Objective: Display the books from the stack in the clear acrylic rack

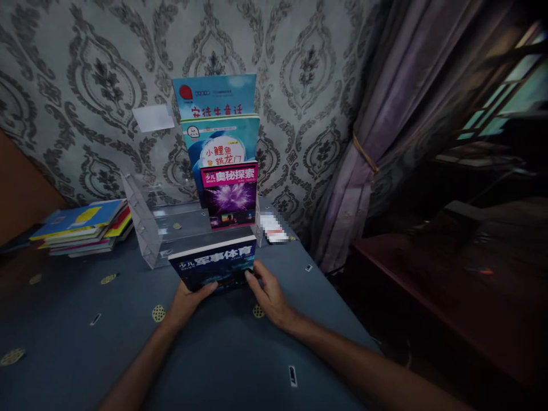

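Note:
Between my two hands is a dark blue book (214,265) with white Chinese lettering, its cover tilted up towards me. My left hand (190,297) grips its lower left corner, thumb across the cover. On the lower right edge my right hand (268,294) is closed in the same way. Just behind the book stands a clear plastic tiered rack (148,228). Its right side carries a pink and purple book (229,197), a blue-green book (220,137) behind that, and a taller light blue book (216,94) at the back. My other fingers are hidden behind the dark blue book.
A stack of books (85,228) lies left of the rack. Right of it is a blurred-out white item (273,227) on the blue tablecloth (205,354). Patterned wallpaper rises behind, with a tied purple curtain (355,171) beyond the table's right edge and a dark red surface (449,297) farther right.

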Demonstrator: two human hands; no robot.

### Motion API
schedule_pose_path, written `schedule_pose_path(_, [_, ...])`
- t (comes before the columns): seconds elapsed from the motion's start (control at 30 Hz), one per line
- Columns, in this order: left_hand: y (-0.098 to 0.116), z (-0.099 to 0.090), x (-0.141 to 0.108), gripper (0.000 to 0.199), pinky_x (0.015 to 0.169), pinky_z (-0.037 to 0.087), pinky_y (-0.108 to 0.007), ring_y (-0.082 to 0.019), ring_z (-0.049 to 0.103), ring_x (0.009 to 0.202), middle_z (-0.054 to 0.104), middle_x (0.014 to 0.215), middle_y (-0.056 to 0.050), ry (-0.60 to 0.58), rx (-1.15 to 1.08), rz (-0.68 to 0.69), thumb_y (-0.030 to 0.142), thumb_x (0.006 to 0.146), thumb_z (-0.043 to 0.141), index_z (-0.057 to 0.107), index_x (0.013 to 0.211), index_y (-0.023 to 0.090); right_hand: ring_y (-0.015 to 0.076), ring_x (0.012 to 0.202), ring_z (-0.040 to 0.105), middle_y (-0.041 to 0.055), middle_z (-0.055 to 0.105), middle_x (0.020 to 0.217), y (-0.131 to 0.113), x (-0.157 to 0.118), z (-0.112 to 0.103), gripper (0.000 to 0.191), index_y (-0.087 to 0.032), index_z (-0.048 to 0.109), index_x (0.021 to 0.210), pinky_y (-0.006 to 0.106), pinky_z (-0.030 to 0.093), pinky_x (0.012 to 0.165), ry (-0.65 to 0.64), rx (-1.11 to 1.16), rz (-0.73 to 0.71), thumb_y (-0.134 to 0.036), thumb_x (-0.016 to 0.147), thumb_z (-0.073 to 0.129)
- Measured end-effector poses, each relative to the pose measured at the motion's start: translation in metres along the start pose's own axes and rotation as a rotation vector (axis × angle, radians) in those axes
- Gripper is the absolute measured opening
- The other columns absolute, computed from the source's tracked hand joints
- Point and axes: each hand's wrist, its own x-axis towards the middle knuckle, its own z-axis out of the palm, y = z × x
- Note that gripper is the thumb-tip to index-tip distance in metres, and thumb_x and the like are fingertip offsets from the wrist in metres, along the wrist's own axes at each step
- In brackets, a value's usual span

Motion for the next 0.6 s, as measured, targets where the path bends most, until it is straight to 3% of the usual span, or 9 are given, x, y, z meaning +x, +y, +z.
schedule_pose_path(0.2, [-0.012,-0.003,0.005,0.067,0.111,0.045,-0.052,-0.034,0.067,0.115,0.078,0.100,-0.008,0.013,0.000,-0.004,0.048,0.056,0.092,0.071,0.112,0.018,0.0179,0.077,0.052,0.0005,0.056,0.082,0.005,-0.002,0.001,0.024,-0.023,0.056,0.095,0.029,0.041,0.072,-0.035,-0.091,0.032,-0.042,0.102,0.043])
schedule_pose_path(0.47, [-0.011,-0.001,0.000,0.058,0.106,0.048,-0.049,-0.033,0.069,0.108,0.078,0.095,-0.008,0.068,-0.018,-0.038,0.043,0.053,0.093,0.074,0.101,0.017,0.0182,0.076,0.052,0.0004,0.053,0.079,0.001,-0.005,0.000,0.023,-0.024,0.051,0.085,0.029,0.040,0.069,-0.025,-0.145,0.023,-0.039,0.101,0.045])
schedule_pose_path(0.6, [-0.014,-0.001,0.001,0.052,0.101,0.052,-0.046,-0.032,0.071,0.105,0.079,0.096,-0.008,0.031,-0.053,-0.013,0.042,0.053,0.093,0.075,0.096,0.018,0.0186,0.077,0.053,0.0012,0.056,0.081,0.002,-0.005,0.000,0.020,-0.024,0.053,0.090,0.030,0.040,0.070,-0.042,-0.136,0.026,-0.038,0.101,0.044])
